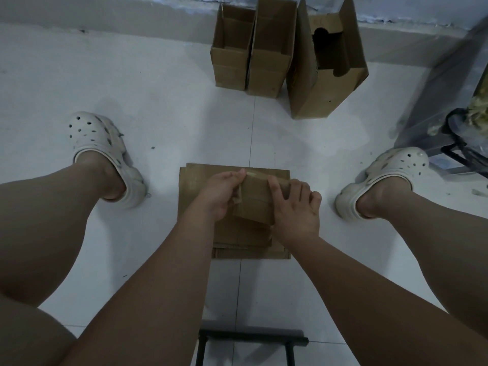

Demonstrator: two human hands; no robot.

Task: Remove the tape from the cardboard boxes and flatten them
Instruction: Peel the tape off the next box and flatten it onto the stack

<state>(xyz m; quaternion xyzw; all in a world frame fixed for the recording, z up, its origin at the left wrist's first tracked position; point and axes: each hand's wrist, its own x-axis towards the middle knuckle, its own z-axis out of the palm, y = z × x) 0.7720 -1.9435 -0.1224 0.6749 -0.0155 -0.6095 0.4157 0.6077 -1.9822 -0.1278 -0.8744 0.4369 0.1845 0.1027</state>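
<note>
held box (254, 199): kept over flattened stack (192, 191) at centre, to be dropped there once flat.
left hand (220, 192): 9 o'clock edge gripped, tape (239, 198) seemingly pinched for peeling.
right hand (294, 207): 3 o'clock side clamped as brace.
pending: upright boxes (266, 54) parked at 12 o'clock.

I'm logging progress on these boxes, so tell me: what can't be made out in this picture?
Head view only:
- tape on the held box: the left hand covers it, so how much is peeled is unclear.
- flattened stack: piece count hidden by the box and forearms.
- upright boxes: undersides sit on the floor; any tape there unseen.
- object at right edge: blurred, cut off.
- black bar: cut off at the bottom edge.
</note>
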